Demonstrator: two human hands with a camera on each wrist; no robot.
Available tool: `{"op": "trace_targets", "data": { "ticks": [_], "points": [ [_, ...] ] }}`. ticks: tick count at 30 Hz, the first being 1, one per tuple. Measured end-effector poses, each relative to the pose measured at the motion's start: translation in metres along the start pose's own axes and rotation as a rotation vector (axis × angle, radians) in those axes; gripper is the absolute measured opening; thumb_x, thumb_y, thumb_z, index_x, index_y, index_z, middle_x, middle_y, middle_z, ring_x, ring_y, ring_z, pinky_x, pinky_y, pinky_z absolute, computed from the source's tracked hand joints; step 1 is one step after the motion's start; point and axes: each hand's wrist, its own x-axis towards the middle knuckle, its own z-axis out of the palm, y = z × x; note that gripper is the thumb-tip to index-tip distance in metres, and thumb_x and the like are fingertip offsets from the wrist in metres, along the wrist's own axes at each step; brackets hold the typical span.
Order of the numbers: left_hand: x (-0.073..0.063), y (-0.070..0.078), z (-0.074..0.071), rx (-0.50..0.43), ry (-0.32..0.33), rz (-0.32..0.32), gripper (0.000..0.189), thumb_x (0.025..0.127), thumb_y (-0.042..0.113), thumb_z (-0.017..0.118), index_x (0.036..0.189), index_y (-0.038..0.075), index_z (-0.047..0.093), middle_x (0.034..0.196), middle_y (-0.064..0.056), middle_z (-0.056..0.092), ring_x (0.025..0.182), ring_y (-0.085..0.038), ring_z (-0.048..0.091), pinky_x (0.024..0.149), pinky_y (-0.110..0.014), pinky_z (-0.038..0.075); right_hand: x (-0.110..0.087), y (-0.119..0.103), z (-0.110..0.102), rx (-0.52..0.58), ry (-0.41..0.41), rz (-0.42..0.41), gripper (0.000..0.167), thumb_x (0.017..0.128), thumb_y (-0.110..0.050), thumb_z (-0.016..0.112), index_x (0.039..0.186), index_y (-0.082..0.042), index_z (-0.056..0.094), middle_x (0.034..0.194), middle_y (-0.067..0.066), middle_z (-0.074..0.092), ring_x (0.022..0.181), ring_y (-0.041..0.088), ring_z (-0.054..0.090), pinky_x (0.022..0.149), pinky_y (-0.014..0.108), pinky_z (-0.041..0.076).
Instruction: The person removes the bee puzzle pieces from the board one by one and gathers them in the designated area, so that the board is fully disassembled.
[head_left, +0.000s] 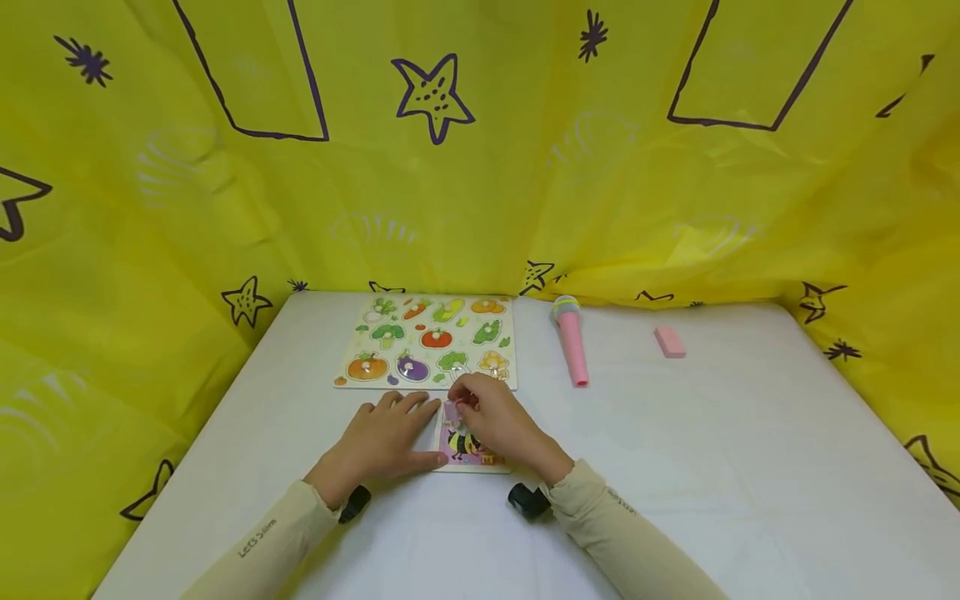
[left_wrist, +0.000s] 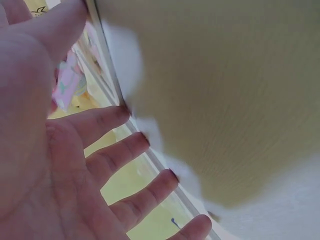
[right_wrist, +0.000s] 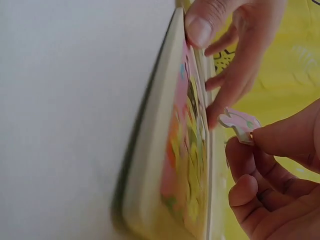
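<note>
Over the pink bee board [head_left: 461, 461], right fingers [right_wrist: 242, 157] pinch a thin, green-marked pink piece [right_wrist: 241, 120], left fingers [left_wrist: 137, 202] outspread.

dim, softly blurred wrist views

Starry yellow drape [head_left: 480, 196]; white tabletop [head_left: 720, 450]

With one bee puzzle [head_left: 463, 447] as dial centre: one vegetable board [head_left: 465, 342] at eleven o'clock, one microphone [head_left: 573, 346] between one and two, one pink block [head_left: 670, 342] at two, one left hand [head_left: 386, 437] at nine, one right hand [head_left: 504, 419] at two, one loose piece [right_wrist: 240, 121], two sleeves [head_left: 273, 533] at eight and four
</note>
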Motion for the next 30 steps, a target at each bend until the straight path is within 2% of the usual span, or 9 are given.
{"op": "trace_targets", "data": {
  "ticks": [7,15,20,30],
  "points": [
    [-0.001,-0.002,-0.001,-0.018,-0.019,-0.003,0.088,0.09,0.066,0.077,0.157,0.013,0.056,0.16,-0.013,0.051,0.143,-0.045,0.045,0.106,-0.068,0.045,-0.013,0.009,-0.022,0.026,0.066,0.081,0.011,0.099,0.006,0.069,0.103,-0.004,0.072,0.092,0.001,0.067,0.082,0.016,0.06,0.076,0.03,0.054],
    [0.0,-0.002,-0.002,-0.029,-0.066,0.002,0.095,0.086,0.067,0.08,0.158,0.01,0.053,0.16,-0.014,0.049,0.144,-0.046,0.043,0.108,-0.069,0.043,-0.033,0.029,-0.047,0.0,0.119,0.159,0.01,0.098,0.005,0.071,0.103,-0.003,0.074,0.086,-0.001,0.066,0.078,0.017,0.058,0.07,0.027,0.051],
    [0.001,-0.001,-0.002,-0.048,-0.062,0.011,0.096,0.086,0.066,0.08,0.158,0.009,0.052,0.161,-0.014,0.048,0.144,-0.046,0.042,0.109,-0.07,0.042,-0.046,0.04,-0.065,-0.006,0.174,0.196,0.009,0.097,0.006,0.071,0.102,-0.001,0.074,0.083,0.001,0.067,0.074,0.017,0.06,0.067,0.026,0.051],
    [0.002,-0.001,0.0,-0.063,-0.05,0.007,0.099,0.086,0.066,0.082,0.16,0.009,0.049,0.161,-0.015,0.047,0.145,-0.046,0.042,0.109,-0.07,0.041,-0.068,0.059,-0.094,-0.001,0.197,0.24,0.007,0.099,0.006,0.069,0.104,0.002,0.072,0.082,0.005,0.068,0.069,0.018,0.063,0.063,0.026,0.052]
  ]
}}
